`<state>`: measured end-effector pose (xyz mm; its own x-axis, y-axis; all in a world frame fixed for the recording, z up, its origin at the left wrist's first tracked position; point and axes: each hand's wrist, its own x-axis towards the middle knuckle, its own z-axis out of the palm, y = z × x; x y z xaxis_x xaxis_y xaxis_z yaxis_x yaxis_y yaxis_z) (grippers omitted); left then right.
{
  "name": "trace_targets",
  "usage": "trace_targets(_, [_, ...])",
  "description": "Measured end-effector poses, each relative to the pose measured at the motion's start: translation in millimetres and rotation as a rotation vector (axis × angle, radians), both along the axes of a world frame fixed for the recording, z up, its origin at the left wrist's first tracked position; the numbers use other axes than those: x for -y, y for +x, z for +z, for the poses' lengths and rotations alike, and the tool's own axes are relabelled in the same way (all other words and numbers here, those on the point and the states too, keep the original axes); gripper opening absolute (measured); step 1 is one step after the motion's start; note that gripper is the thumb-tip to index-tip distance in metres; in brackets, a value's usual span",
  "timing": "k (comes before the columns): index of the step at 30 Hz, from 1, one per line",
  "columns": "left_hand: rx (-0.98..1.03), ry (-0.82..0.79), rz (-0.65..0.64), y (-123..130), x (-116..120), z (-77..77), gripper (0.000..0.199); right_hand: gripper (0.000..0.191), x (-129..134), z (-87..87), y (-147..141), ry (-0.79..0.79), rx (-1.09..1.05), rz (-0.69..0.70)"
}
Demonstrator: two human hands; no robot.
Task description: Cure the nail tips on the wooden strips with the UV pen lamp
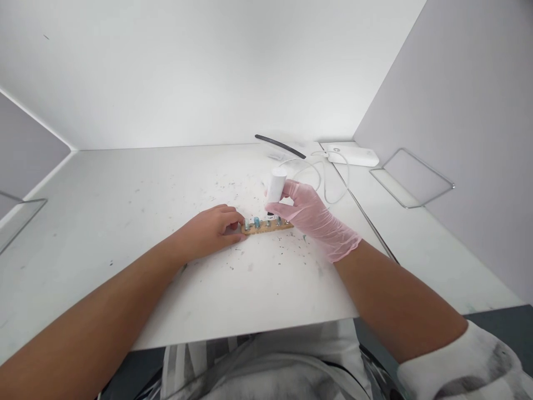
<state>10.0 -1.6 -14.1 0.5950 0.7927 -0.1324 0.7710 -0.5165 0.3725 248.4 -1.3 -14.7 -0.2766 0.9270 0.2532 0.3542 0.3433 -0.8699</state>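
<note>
A narrow tan strip [270,228] bearing small, shiny, partly blue pieces [257,223] is laid near the centre of a speckled white tabletop [175,183], its nine o'clock end pinched by a bare left hand [216,228], thumb and fingers nearly closed. A white cylindrical tool [276,186] with a dark lower end is clasped in the curled fingers of a right hand [307,211] gloved in thin pink film and is poised over the strip; whether any piece is touched cannot be told. With only one end visibly pinned, the strip could be swung askew by uneven pressure, and a piece could be knocked loose if the tool is tilted. A thin white cord [325,189], looped toward one o'clock near a white rounded box [353,155], could be snagged by the gloved hand.
</note>
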Motion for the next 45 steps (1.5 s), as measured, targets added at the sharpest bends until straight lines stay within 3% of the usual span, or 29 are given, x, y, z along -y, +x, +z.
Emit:
trace_targets(17, [0.025, 0.027, -0.077, -0.7, -1.2, -1.1, 0.023, 0.015, -2.7, -0.2, 1.7, 0.039, 0.007, 0.013])
trace_targets(36, [0.031, -0.003, -0.036, -2.5, -4.2, -0.8, 0.025, 0.02, -5.7, -3.6, 2.0, 0.042, 0.003, -0.01])
trace_targets(41, [0.103, -0.047, -0.061, -9.5, -5.8, 0.6, 0.03, 0.024, -5.0, -4.0, 2.1, 0.029, -0.001, -0.03])
trace_targets(45, [0.226, -0.027, 0.0, -16.7, -4.7, -0.5, 0.025, 0.024, -4.6, -3.8, 3.2, 0.041, -0.001, -0.031])
